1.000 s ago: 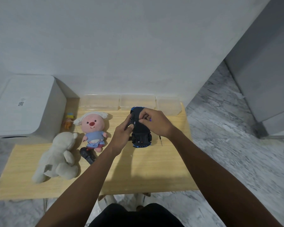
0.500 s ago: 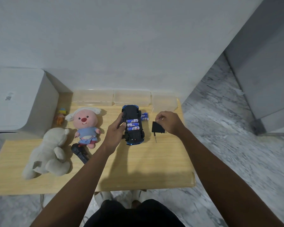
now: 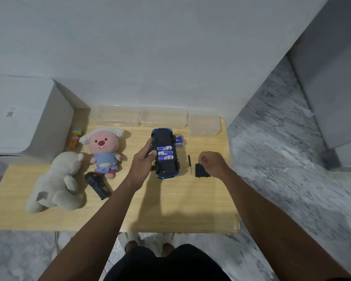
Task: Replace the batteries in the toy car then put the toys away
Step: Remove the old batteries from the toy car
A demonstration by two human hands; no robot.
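The blue toy car (image 3: 166, 159) lies upside down on the wooden table (image 3: 170, 209), its battery bay open with three blue batteries (image 3: 165, 153) inside. My left hand (image 3: 143, 162) grips the car's left side. To the right, the black battery cover (image 3: 200, 171) lies flat on the table, and my right hand (image 3: 214, 164) sits over it, curled fingers pinching its far edge. A small screwdriver (image 3: 190, 164) lies between car and cover. Loose batteries (image 3: 178, 140) rest beside the car's far right.
A pink plush (image 3: 104, 151), a grey plush (image 3: 57, 183), a small figure (image 3: 75, 136) and a black remote (image 3: 97, 185) lie at the left. Three clear boxes (image 3: 163, 116) line the wall. A white box (image 3: 18, 116) stands far left.
My right hand pulled the battery cover off the car, carried it right and laid it on the table. The batteries in the bay became visible. My left hand stayed on the car.
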